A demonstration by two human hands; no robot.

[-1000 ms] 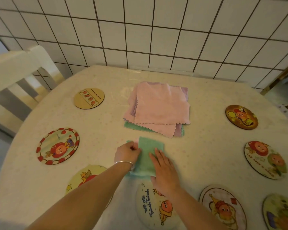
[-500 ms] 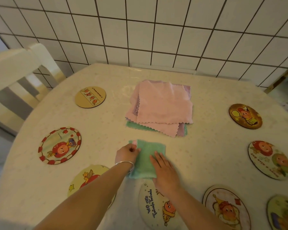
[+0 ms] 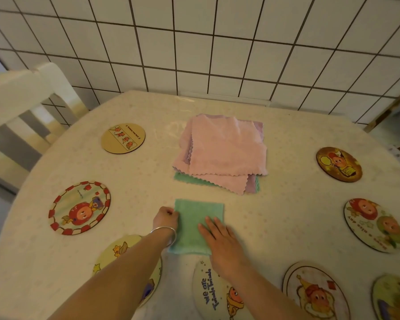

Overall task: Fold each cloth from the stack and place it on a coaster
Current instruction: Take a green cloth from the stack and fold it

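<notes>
A folded green cloth (image 3: 195, 218) lies on the table in front of me. My left hand (image 3: 165, 219) pinches its left edge with curled fingers. My right hand (image 3: 219, 239) lies flat on the cloth's right half, fingers straight. Behind it sits the stack of cloths (image 3: 222, 151), pink on top with purple and green beneath. Round picture coasters ring the table: one with "We are" lettering (image 3: 214, 294) just below the green cloth, a yellow one (image 3: 118, 252) under my left forearm, and a red-rimmed one (image 3: 79, 207) at the left.
More coasters lie at the far left (image 3: 123, 138), at the right (image 3: 338, 163) (image 3: 373, 225) and at the bottom right (image 3: 314, 294). A white chair (image 3: 16, 107) stands at the table's left. A tiled wall (image 3: 217, 42) runs behind the table.
The green cloth's left edge now lies flat and even, with the pink bit beside my left hand gone. Both hands stay on the cloth; the view has shifted slightly.
</notes>
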